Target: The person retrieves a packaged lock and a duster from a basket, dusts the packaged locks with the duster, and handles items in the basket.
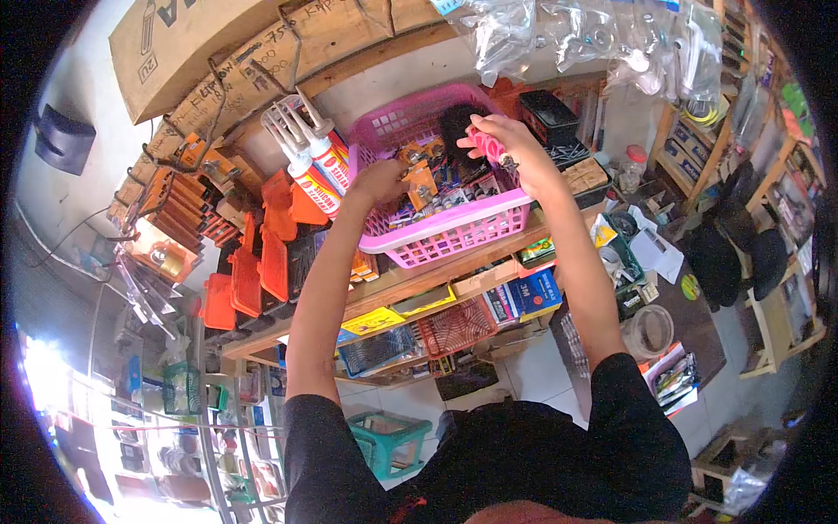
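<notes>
A pink plastic basket [454,229] stands on a wooden shelf, filled with mixed small goods. My left hand [381,182] reaches into its left side, fingers curled at the edge of an orange packet [422,183] with something metallic on it. Over the basket's right side, my right hand [515,147] is closed around a bright pink item [487,145]; its exact kind is unclear. Below that hand, a dark bristly or furry bundle [456,131] lies in the basket. White, red and blue sealant tubes [319,170] stand just left of the basket.
Orange plastic bins [247,275] line the shelf at left. A black box [548,116] and a tray of screws or nails [570,155] sit to the right. Clear plastic bags [602,39] hang above. Beneath are a red basket [456,327] and a green stool [388,437].
</notes>
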### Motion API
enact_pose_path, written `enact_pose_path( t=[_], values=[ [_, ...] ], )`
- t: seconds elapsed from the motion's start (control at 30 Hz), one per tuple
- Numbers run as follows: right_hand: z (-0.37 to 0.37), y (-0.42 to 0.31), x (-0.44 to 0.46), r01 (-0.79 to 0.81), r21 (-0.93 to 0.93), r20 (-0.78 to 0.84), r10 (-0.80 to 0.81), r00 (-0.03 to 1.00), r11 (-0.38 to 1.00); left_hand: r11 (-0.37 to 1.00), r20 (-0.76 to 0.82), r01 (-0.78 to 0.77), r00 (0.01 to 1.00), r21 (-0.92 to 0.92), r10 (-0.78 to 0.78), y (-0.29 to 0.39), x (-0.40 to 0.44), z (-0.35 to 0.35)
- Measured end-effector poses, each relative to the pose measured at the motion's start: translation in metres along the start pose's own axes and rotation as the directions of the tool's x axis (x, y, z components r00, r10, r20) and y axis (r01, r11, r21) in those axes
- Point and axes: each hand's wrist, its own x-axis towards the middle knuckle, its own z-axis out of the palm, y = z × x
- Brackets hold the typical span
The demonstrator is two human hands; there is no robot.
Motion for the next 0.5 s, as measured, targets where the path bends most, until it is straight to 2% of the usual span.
enact_pose_path(
  t=[0.07, 0.2, 0.27, 0.37, 0.4, 0.43, 0.5],
  values=[
    [0.005, -0.004, -0.004, 0.028, 0.026, -0.023, -0.027, 0.999, 0.999, 0.999, -0.050, -0.022, 0.999, -0.034, 0.021, 0.001, -0.003, 0.002],
    [0.000, -0.003, 0.006, 0.065, 0.025, -0.004, -0.065, 0.998, 0.998, 0.997, -0.331, -0.035, 0.944, -0.074, 0.008, 0.000, 0.001, -0.013],
    [-0.003, 0.002, 0.004, 0.041, -0.009, 0.000, -0.041, 0.999, 0.999, 0.994, -0.459, -0.002, 0.887, -0.111, -0.050, 0.007, -0.006, -0.017],
    [-0.004, 0.005, 0.002, 0.055, 0.025, -0.008, -0.055, 0.998, 0.998, 0.926, -0.618, -0.060, 0.761, -0.373, -0.200, 0.007, -0.013, -0.020],
    [-0.002, 0.004, 0.000, 0.078, 0.055, -0.015, -0.077, 0.997, 0.995, 0.898, -0.693, -0.204, 0.707, -0.390, -0.140, -0.006, -0.010, -0.014],
    [-0.003, 0.005, -0.002, 0.088, 0.050, -0.019, -0.087, 0.996, 0.995, 0.775, -0.652, -0.252, 0.713, -0.579, -0.256, 0.010, -0.022, -0.026],
    [-0.003, 0.006, -0.002, 0.111, 0.037, -0.020, -0.111, 0.994, 0.993, 0.415, -0.502, -0.325, 0.739, -0.850, -0.449, 0.037, -0.056, -0.042]
  ],
)
